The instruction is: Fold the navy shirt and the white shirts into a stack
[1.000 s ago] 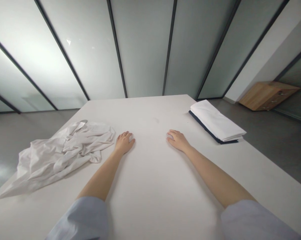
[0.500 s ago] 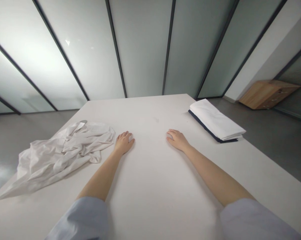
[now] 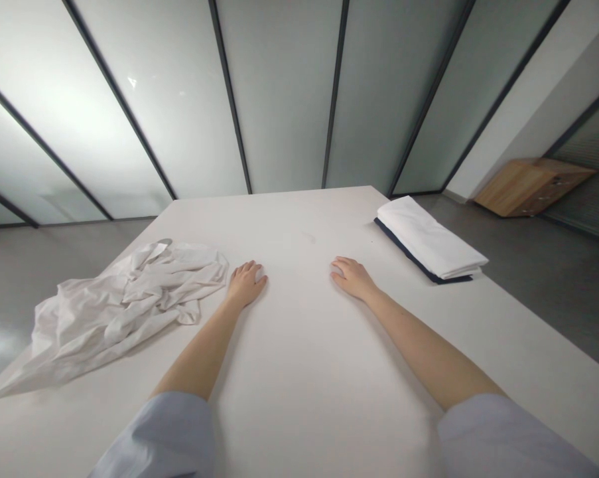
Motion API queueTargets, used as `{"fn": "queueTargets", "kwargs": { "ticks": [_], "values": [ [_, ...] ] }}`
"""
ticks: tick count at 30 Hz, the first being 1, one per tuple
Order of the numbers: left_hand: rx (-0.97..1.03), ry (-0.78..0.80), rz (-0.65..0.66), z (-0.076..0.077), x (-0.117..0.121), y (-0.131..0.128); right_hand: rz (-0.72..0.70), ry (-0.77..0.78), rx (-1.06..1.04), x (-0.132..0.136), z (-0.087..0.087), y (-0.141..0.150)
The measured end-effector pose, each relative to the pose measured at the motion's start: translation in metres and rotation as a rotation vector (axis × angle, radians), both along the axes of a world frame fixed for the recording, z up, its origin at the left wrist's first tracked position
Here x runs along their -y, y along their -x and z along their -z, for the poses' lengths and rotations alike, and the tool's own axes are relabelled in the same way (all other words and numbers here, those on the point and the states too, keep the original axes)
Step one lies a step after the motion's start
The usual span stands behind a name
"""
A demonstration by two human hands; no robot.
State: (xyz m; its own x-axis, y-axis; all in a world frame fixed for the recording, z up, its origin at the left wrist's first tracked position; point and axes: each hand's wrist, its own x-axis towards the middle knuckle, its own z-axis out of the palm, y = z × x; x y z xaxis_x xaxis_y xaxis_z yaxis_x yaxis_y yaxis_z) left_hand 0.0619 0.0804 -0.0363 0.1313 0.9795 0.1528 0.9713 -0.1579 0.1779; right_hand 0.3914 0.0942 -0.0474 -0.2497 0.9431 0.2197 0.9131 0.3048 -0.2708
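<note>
Both palms face down on a white table. My left hand rests there with its fingers extended and nothing in it, just right of a crumpled white cloth. The cloth lies in loose folds along the table's left side, one corner trailing toward me. My right hand also lies flat and open, fingers pointing inward, holding nothing. Beyond it to the right is a neat stack of folded white fabric, with a dark navy folded piece underneath.
Frosted glass panels with dark frames stand behind the table's far edge. A wooden cabinet is on the grey floor at the far right. A small grey round object peeks out behind the crumpled cloth.
</note>
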Motion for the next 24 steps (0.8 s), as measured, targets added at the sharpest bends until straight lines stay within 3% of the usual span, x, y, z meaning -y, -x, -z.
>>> {"fn": "queueTargets", "kwargs": {
  "ticks": [24],
  "values": [
    [0.007,0.010,-0.005,-0.0016,0.0004,-0.0009,-0.012,0.004,0.016,-0.0003,0.0013,0.0001]
  ]
}}
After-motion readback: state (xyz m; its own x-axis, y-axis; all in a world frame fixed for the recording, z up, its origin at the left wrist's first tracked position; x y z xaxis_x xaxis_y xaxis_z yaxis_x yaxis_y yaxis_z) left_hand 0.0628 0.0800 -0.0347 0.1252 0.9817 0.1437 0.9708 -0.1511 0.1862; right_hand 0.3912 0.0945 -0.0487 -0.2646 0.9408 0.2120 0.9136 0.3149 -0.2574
